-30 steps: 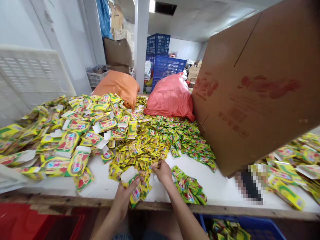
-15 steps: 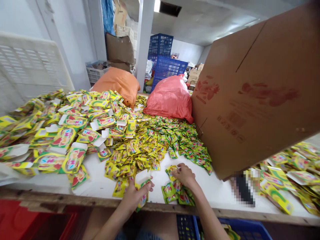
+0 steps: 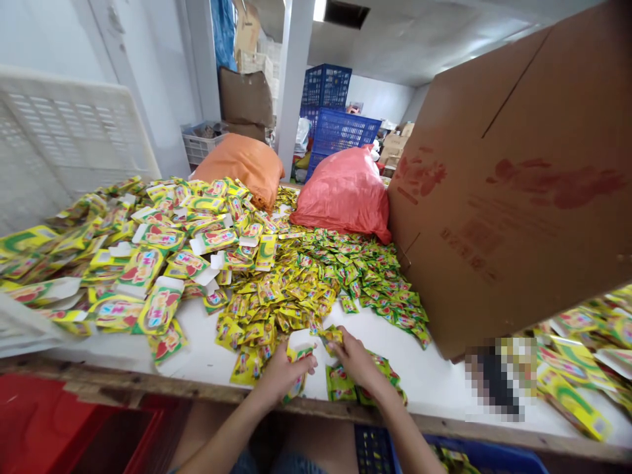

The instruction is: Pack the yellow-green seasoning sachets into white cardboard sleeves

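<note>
My left hand (image 3: 282, 372) is closed around a small yellow-green carton (image 3: 300, 350), its white flap standing open at the top. Just right of it, my right hand (image 3: 354, 359) pinches a yellow sachet (image 3: 332, 337) close to the carton's open end. Below my right wrist lie several green sachets (image 3: 340, 384), partly hidden by the arm. Beyond both hands spreads a heap of yellow sachets (image 3: 269, 289), and green sachets (image 3: 370, 270) lie heaped to its right. To the left is a large pile of open-flapped cartons (image 3: 143, 266).
A large brown cardboard box (image 3: 503, 197) leans at the right, with more cartons (image 3: 567, 368) beyond its lower edge. Red (image 3: 345, 191) and orange (image 3: 241, 164) sacks sit at the back. A white crate (image 3: 74, 138) stands left. The table's wooden edge (image 3: 207, 388) runs in front.
My right hand has lifted a yellow sachet from the table and moved left to the carton. My left hand still holds the carton. The view has shifted slightly left.
</note>
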Demonstrator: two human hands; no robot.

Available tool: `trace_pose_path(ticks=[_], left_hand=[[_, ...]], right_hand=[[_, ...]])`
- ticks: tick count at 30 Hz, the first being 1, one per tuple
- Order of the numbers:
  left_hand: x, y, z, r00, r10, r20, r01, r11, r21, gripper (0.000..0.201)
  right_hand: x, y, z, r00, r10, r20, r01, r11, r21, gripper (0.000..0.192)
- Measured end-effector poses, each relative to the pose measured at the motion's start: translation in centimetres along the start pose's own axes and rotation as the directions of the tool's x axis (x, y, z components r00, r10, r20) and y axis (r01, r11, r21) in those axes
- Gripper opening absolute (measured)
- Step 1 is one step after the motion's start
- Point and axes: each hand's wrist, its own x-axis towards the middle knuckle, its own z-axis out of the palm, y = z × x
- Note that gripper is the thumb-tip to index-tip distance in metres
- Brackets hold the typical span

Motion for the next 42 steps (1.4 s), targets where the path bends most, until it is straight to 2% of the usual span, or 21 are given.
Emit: trace_pose_path(ticks=[3, 5, 8, 10, 12, 13, 15, 17, 20, 23, 25, 28, 30, 35, 37, 40, 42], left_hand=[[0.3, 0.0, 0.1, 1.000, 0.019, 0.023, -0.019, 1.000, -0.001, 0.036], [0.4, 0.1, 0.1, 0.998, 0.047, 0.034, -0.047, 0.999, 0.011, 0.036], [0.5, 0.3, 0.1, 0.996, 0.072, 0.050, -0.075, 0.995, 0.061, 0.031], [0.4, 0.5, 0.1, 0.994, 0.081, 0.077, -0.087, 0.993, 0.077, 0.025], [0.4, 0.6, 0.1, 0.990, 0.086, 0.111, -0.093, 0.994, 0.058, 0.022], [0.4, 0.7, 0.1, 0.989, 0.086, 0.118, -0.092, 0.995, 0.046, 0.023], [0.4, 0.8, 0.1, 0.989, 0.078, 0.126, -0.083, 0.996, 0.036, 0.026], [0.5, 0.7, 0.0, 0.990, 0.068, 0.121, -0.073, 0.996, 0.042, 0.028], [0.8, 0.4, 0.0, 0.988, 0.070, 0.138, -0.079, 0.995, 0.061, 0.028], [1.0, -0.1, 0.0, 0.985, 0.087, 0.148, -0.104, 0.988, 0.114, 0.021], [1.0, -0.4, 0.0, 0.984, 0.094, 0.153, -0.118, 0.981, 0.153, 0.017], [0.8, -0.5, -0.1, 0.976, 0.100, 0.191, -0.138, 0.972, 0.193, 0.019], [0.7, -0.3, 0.0, 0.969, 0.101, 0.225, -0.149, 0.966, 0.210, 0.019], [0.6, 0.7, 0.7, 0.954, 0.174, 0.245, -0.228, 0.950, 0.212, 0.014], [0.8, 1.0, 1.0, 0.946, 0.215, 0.242, -0.265, 0.944, 0.195, 0.016], [1.3, 0.7, 1.3, 0.941, 0.244, 0.233, -0.275, 0.955, 0.112, 0.019], [1.6, 0.2, 1.4, 0.937, 0.229, 0.265, -0.249, 0.967, 0.046, 0.022]], right_hand=[[-0.4, -1.2, -0.2, 0.997, -0.060, -0.055, 0.067, 0.987, 0.148, 0.026], [-0.6, -2.1, -0.2, 0.991, -0.058, -0.125, 0.097, 0.935, 0.342, 0.029], [-0.8, -3.2, 0.6, 0.991, -0.023, -0.136, 0.108, 0.738, 0.666, 0.030], [-0.9, -3.8, 1.5, 0.994, -0.012, -0.106, 0.090, 0.629, 0.772, 0.032], [-1.0, -4.2, 2.1, 0.994, 0.002, -0.108, 0.086, 0.594, 0.800, 0.034], [-1.1, -4.4, 2.3, 0.993, 0.004, -0.119, 0.092, 0.613, 0.785, 0.034], [-1.2, -4.8, 2.1, 0.988, -0.030, -0.153, 0.130, 0.706, 0.696, 0.031], [-1.3, -5.3, 1.2, 0.977, -0.130, -0.169, 0.202, 0.818, 0.539, 0.024], [-1.2, -6.5, -0.6, 0.955, -0.285, -0.081, 0.297, 0.926, 0.235, 0.016], [-1.1, -7.8, -2.2, 0.967, -0.253, 0.000, 0.253, 0.965, -0.068, 0.021], [-1.0, -8.6, -3.1, 0.978, -0.208, 0.027, 0.209, 0.959, -0.192, 0.023], [-0.7, -9.3, -4.2, 0.953, -0.263, 0.148, 0.289, 0.936, -0.203, 0.017], [-0.6, -9.4, -4.4, 0.939, -0.287, 0.187, 0.323, 0.924, -0.204, 0.011], [-0.6, -9.5, -2.8, 0.984, -0.175, 0.024, 0.170, 0.901, -0.400, 0.016], [-0.9, -9.1, -1.9, 0.969, -0.245, -0.014, 0.218, 0.887, -0.408, 0.013], [-1.8, -7.9, -1.3, 0.917, -0.384, -0.107, 0.341, 0.895, -0.286, 0.013], [-2.6, -7.1, -1.1, 0.893, -0.408, -0.190, 0.367, 0.904, -0.218, 0.016]])
